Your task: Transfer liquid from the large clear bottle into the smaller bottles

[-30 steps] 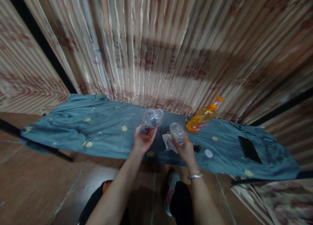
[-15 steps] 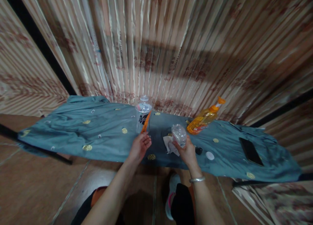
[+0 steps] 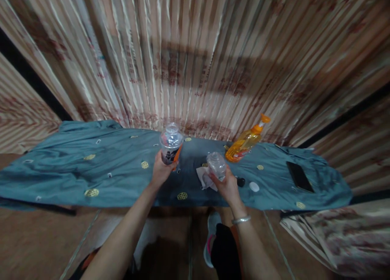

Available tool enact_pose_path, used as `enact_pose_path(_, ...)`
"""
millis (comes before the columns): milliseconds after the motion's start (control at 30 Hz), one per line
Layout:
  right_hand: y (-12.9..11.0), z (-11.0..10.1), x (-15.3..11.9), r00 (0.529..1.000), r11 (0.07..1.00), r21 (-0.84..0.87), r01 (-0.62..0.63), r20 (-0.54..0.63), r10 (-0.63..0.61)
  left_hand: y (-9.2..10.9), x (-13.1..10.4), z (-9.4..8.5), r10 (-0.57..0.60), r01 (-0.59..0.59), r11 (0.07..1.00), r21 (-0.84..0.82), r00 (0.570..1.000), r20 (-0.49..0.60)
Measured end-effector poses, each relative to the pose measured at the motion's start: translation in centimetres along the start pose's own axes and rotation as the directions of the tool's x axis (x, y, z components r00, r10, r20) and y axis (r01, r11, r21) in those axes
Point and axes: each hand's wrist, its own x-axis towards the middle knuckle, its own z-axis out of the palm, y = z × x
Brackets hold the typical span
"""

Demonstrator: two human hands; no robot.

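Observation:
My left hand is wrapped round the lower part of a clear plastic bottle with a black, white and orange label. The bottle stands upright, and its neck looks uncapped. In my right hand is a smaller clear plastic bottle, tilted, with its lower end hidden by my fingers. Under and beside that hand lies a crumpled white tissue. Just to its right are a small black object, perhaps a cap, and a round white lid.
A pump bottle of orange liquid leans or stands tilted toward the back. A black phone lies at the right. Teal patterned cloth covers the narrow table. Behind it hangs a striped curtain, with dark poles at the sides.
My left hand has moved from in front of the labelled bottle to its left side and closed round it. My right hand keeps the small bottle. The view has shifted slightly.

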Motion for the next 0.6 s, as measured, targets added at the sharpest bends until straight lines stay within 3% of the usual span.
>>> enact_pose_path(333, 0.2, -0.4, 0.5, 0.997, 0.998, 0.057, -0.041, -0.063, 0.044, -0.6, -0.6, -0.4, 0.022, -0.022, 1.0, -0.012, 0.999, -0.039)
enact_pose_path(600, -0.2, -0.5, 1.0, 0.996, 0.996, 0.073, -0.058, -0.064, 0.062, 0.6, -5.7, -2.3, 0.039, -0.042, 0.999, -0.01, 0.985, -0.17)
